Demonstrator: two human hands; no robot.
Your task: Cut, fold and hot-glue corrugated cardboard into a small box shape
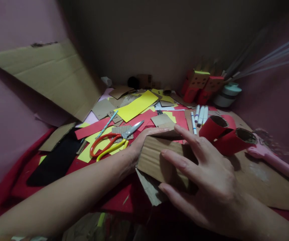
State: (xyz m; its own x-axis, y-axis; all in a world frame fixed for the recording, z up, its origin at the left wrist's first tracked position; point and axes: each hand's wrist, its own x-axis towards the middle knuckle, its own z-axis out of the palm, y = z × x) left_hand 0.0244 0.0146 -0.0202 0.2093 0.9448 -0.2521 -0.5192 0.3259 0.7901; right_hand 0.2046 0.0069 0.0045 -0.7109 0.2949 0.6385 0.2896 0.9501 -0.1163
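A small box of corrugated cardboard (154,155) is held up near me over the table's front edge. My left hand (140,140) is closed around its far left side, with most of its fingers hidden behind the box. My right hand (205,174) spans the box from the right: the thumb is by the near edge, one finger lies on the ridged top face, and another reaches the far flap. To the left of the box lie scissors (116,142) with red and yellow handles, blades pointing away.
Yellow paper (136,106), red paper and cardboard scraps cover the table. On the left are a black phone-like slab (56,159) and a leaning cardboard sheet (49,73). To the right stand red tubes (213,129), several markers (201,115), a pink glue gun (272,155) and a lidded jar (227,95).
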